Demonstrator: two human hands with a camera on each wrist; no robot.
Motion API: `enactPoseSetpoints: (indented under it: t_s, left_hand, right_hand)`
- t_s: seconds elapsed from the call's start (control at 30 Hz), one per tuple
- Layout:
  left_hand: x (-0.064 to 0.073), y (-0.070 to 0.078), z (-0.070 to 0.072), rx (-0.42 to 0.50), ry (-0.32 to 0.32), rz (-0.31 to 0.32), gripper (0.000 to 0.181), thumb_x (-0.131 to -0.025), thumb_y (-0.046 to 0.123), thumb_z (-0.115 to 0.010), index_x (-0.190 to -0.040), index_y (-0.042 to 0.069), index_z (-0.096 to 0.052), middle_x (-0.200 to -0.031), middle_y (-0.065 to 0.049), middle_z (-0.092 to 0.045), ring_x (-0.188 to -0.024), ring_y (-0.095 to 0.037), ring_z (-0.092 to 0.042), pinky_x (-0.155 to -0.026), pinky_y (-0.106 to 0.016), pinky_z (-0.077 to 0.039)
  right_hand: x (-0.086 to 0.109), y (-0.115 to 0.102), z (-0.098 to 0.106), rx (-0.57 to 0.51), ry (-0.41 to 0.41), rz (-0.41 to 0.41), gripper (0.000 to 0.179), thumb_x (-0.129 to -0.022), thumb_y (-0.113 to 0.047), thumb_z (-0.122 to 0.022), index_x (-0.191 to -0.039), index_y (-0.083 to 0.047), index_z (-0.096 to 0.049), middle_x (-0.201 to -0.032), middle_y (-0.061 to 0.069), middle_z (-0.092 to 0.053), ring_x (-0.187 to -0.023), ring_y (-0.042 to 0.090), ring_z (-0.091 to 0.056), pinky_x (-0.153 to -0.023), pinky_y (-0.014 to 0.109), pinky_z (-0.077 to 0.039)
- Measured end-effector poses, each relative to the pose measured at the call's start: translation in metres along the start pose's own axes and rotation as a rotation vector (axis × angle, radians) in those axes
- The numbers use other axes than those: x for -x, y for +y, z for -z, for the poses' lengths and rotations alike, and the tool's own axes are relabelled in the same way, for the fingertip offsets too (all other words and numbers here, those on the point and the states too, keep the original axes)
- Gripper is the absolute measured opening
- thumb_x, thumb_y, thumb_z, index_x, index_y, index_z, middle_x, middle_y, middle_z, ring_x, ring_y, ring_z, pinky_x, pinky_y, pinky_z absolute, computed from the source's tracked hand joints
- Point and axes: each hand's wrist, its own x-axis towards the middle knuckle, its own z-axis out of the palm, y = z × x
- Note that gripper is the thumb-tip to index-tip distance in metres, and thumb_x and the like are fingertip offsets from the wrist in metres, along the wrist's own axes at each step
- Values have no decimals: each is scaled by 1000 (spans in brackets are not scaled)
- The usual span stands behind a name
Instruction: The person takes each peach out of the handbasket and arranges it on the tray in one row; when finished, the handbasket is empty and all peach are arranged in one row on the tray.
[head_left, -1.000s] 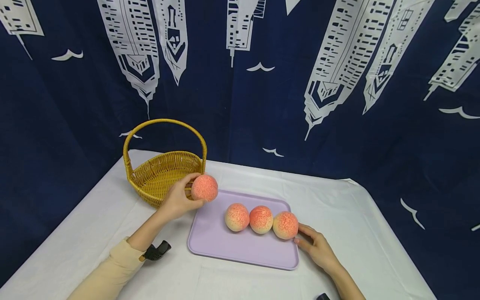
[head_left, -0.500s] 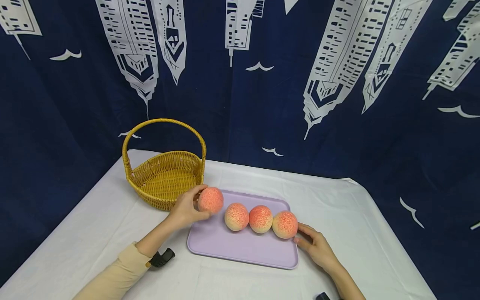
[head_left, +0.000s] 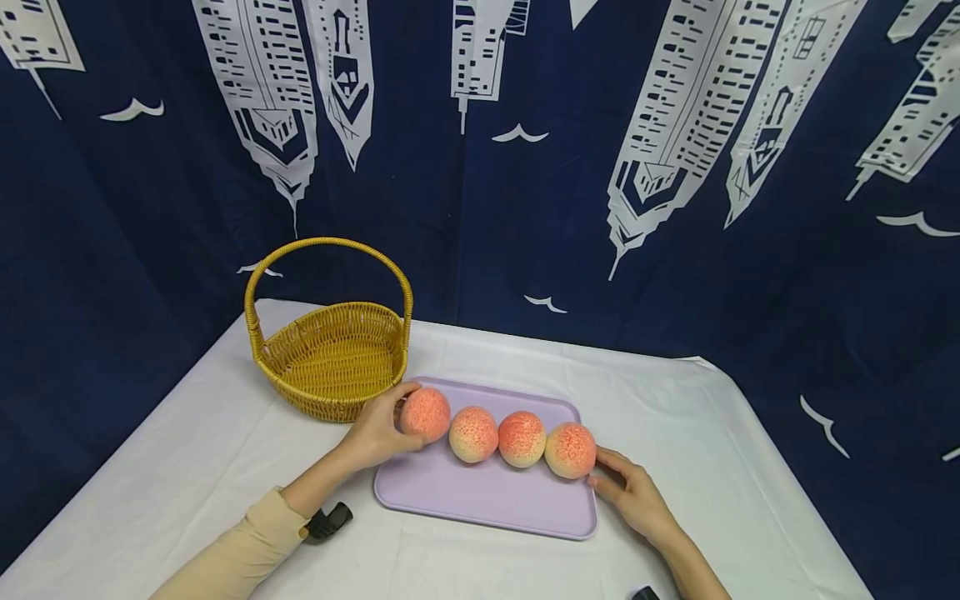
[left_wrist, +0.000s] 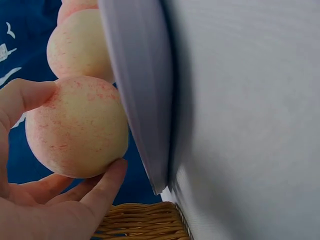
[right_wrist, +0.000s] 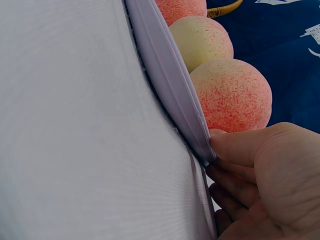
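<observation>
Thumb and fingers of my left hand grip a pink and cream peach at the left end of the lilac tray. In the left wrist view that peach sits right at the tray's rim, fingertips under its near side. Beside it, three more peaches stand in a row: one at the left, one in the middle, one at the right. My right hand pinches the tray's right edge; its thumb lies on the rim, other fingers below, near the rightmost peach.
A yellow wicker basket with a tall arched handle stands behind and left of the tray, close to my left hand. White cloth covers the table. A navy curtain with white buildings hangs behind the far edge.
From beside the basket, my left hand has brought its peach down and to the right, to the left end of the row. My right hand stays at the tray's edge.
</observation>
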Motion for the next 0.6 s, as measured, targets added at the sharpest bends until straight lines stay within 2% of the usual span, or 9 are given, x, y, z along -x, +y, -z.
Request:
enactPoseSetpoints:
  t_s: [0.27,0.47,0.6]
  left_hand:
    - [-1,-10,-1,-14,-17,6,77,-65,5,-84,-134,-2,-52,-127,-19,-60,-111,-30,-59,-96,-48,-50]
    - [-1,-14,-2,-17,-28,7,74,-63,5,-84,-131,0,-54,-125,-18,-61,-107,-27,-60,-93,-45,-52]
    - [-1,-14,-2,-31,-42,25,77,-61,7,-84,-132,1,-54,-118,-15,-63,-102,-25,-61,-88,-44,-53]
  right_hand:
    - [0,-1,1,6,1,-2,49,-90,-16,-68,-133,3,-56,-138,21,-55,-134,41,-44,-99,4,-25]
    - [0,-1,0,-2,-2,-2,49,-90,-15,-68,-133,4,-56,-138,21,-55,-134,41,-44,-98,3,-25]
    - [0,-1,0,1,-1,4,48,-89,-15,-68,-132,4,-56,-137,22,-56,-133,42,-43,-98,2,-25]
